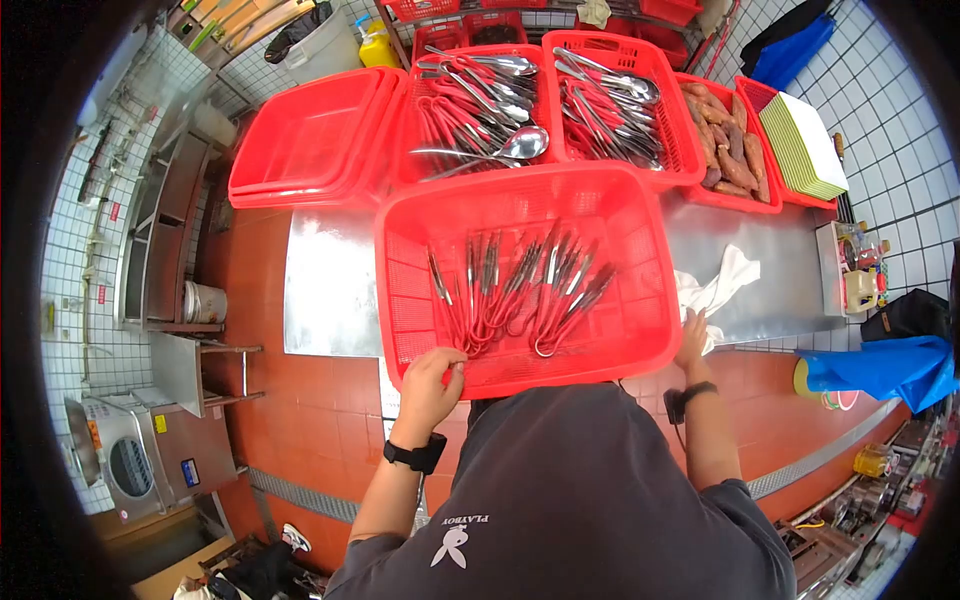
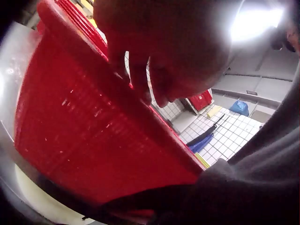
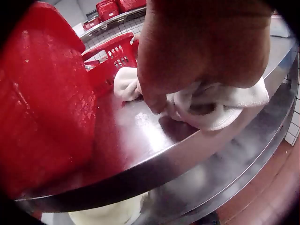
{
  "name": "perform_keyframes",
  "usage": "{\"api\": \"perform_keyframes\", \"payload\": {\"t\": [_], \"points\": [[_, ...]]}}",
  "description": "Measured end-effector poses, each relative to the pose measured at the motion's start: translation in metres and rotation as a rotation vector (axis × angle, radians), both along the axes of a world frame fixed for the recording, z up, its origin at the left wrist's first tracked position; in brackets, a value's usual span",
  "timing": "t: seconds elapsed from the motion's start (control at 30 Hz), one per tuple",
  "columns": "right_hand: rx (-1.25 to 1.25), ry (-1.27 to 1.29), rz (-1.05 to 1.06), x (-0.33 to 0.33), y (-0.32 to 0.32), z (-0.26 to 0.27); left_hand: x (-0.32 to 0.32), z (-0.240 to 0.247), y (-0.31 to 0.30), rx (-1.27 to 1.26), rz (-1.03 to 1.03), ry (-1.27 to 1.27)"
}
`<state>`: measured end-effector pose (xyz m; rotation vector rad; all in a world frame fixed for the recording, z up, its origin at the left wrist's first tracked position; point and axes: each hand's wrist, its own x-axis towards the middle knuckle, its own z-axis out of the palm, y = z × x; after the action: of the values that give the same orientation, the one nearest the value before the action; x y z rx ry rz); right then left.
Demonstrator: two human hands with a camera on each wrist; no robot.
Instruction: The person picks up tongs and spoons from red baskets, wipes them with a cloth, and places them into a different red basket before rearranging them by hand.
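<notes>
On the left, the person's left hand (image 1: 432, 375) is hooking its fingers over the near rim of a big red perforated plastic basket (image 1: 410, 290). The grip is holding that rim, thumb outside and fingers inside. The basket is sitting on the shiny steel tabletop (image 1: 330, 290), right in front of the person, and a row of metal tongs with red handles (image 1: 520, 290) is lying loose on its floor.

The basket is probably stiff and light in itself, but the tongs are adding weight and are likely to slide and clatter if it tips. A hold on two opposite rims would suit it better than one edge.

To the right, the right hand (image 1: 692, 335) is resting on a crumpled white cloth (image 1: 725, 280) just beside the basket. The cloth is soft and limp. I cannot tell whether this grip is closing on it or only pressing down.
</notes>
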<state>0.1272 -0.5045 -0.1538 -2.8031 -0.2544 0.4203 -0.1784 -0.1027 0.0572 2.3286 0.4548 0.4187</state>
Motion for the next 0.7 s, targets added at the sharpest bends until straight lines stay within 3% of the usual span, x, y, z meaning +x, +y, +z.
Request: {"api": "perform_keyframes", "payload": {"t": [0.27,0.7], "points": [[-0.103,-0.014,-0.015,-0.013,0.009,-0.019,-0.008,-0.008,0.018,0.089,-0.023,0.004],[-0.093,0.086,-0.273,-0.034,0.047,-0.008,0.000,-0.015,0.053,0.107,-0.063,-0.050]]}}
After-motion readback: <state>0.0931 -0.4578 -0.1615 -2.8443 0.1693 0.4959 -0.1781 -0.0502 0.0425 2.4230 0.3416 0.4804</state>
